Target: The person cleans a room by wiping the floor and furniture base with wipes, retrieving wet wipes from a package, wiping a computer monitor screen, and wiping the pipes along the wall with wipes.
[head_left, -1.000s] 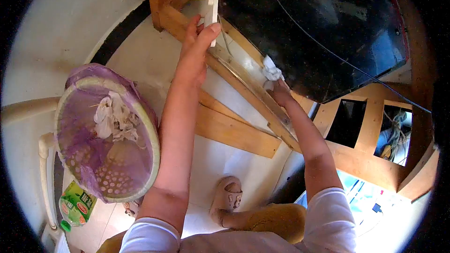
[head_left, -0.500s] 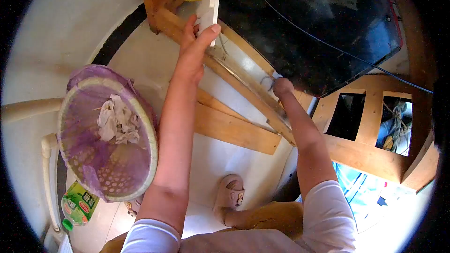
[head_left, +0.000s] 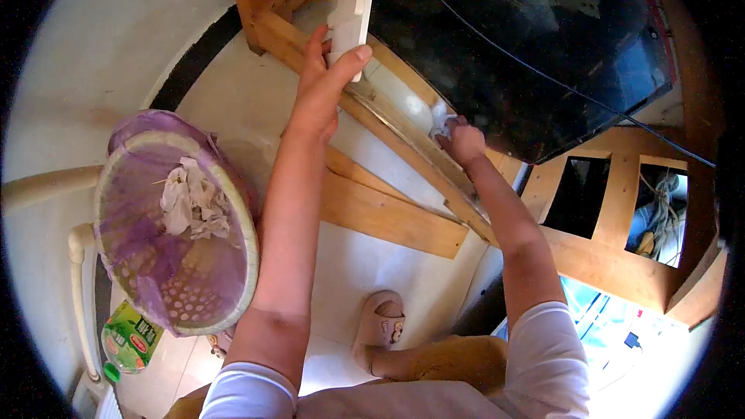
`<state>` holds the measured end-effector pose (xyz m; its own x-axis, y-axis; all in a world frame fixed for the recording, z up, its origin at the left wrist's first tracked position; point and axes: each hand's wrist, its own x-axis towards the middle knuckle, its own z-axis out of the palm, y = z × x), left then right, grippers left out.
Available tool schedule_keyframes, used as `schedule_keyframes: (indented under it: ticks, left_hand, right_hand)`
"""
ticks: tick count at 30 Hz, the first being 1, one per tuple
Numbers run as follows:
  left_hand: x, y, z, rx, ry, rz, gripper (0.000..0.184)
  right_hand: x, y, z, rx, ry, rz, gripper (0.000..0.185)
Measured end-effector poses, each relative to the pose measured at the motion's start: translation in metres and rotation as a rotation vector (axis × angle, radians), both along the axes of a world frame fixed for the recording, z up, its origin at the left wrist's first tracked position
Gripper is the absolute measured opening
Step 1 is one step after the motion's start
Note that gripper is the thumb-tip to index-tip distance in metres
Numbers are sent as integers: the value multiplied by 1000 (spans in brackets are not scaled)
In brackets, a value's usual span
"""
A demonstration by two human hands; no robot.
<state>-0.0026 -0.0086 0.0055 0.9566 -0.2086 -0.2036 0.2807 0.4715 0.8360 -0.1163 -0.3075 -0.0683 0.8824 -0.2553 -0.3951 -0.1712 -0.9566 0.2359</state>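
My left hand (head_left: 317,93) is closed round the lower end of a long white piece with a notched edge (head_left: 355,12). That piece stands nearly upright and runs out of the top of the view. My right hand (head_left: 466,142) is closed on a crumpled white tissue (head_left: 441,118), at a wooden rail (head_left: 415,143) beside the large dark glossy panel (head_left: 512,54). Part of the tissue is hidden by my fingers.
A purple-lined basket (head_left: 254,264) with crumpled white paper (head_left: 190,198) stands left. Near it lies a green-labelled bottle (head_left: 130,339). A loose wooden board (head_left: 396,221) lies on the floor. A dark cable (head_left: 535,66) crosses the panel. Slatted wood (head_left: 613,198) is right.
My right hand has turned, and the white tissue now shows at its fingers by the rail. My left hand and the white piece have shifted slightly right.
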Motion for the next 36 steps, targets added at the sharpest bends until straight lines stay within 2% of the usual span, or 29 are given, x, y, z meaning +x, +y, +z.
schedule_keyframes:
  ticks: [2,4,6,7,9,10,12,14,15,17,18,19,21,22,24,25,26,29,36]
  left_hand:
    - [1,0,-4,13,-35,-2,103]
    - [0,0,-4,14,-39,-5,103]
    - [0,1,-5,18,-44,-7,104]
    - [0,1,-5,4,-53,-7,103]
    - [1,1,-2,-19,-68,2,103]
    - [-2,2,2,-6,-49,-10,104]
    - [0,4,3,12,-30,-10,104]
    - [-1,3,1,-50,-61,-23,104]
    - [0,3,0,-37,-62,-20,104]
    - [0,4,-2,-64,-34,-25,105]
    - [0,5,-4,-61,-31,-23,105]
    - [0,5,-5,-74,-28,-18,105]
    - [2,6,-5,-90,-28,-1,106]
    - [2,7,-4,-108,-27,-15,106]
    - [1,6,-4,-123,-19,-28,106]
    - [-1,4,-3,-102,-14,-18,106]
    - [-2,3,-1,-77,-13,-7,106]
    - [-5,0,6,-16,-49,-9,96]
    - [2,-13,-12,128,-101,37,107]
  right_hand:
    - [1,-25,-37,58,-36,10,34]
    - [4,-20,-37,118,-71,14,36]
    - [7,-13,-31,3,-149,257,31]
    - [8,-11,-30,3,-145,257,31]
    - [23,-10,-24,349,-76,275,28]
    - [33,0,-15,350,-78,277,28]
    - [66,27,2,1131,298,-206,29]
    - [95,55,8,1071,-141,-242,35]
    - [107,60,-1,1083,-139,-240,35]
    - [125,65,-28,427,-378,215,35]
    - [131,59,-58,431,-375,216,35]
    - [134,49,-99,743,-325,110,36]
    - [133,66,-74,707,-76,203,47]
    - [140,71,-65,710,-72,206,47]
    - [148,80,-51,946,-115,159,47]
    - [156,80,-48,1037,-277,128,46]
    - [167,87,-49,648,-405,179,45]
    - [191,84,-112,748,-374,152,44]
    - [195,85,-56,805,-217,153,45]
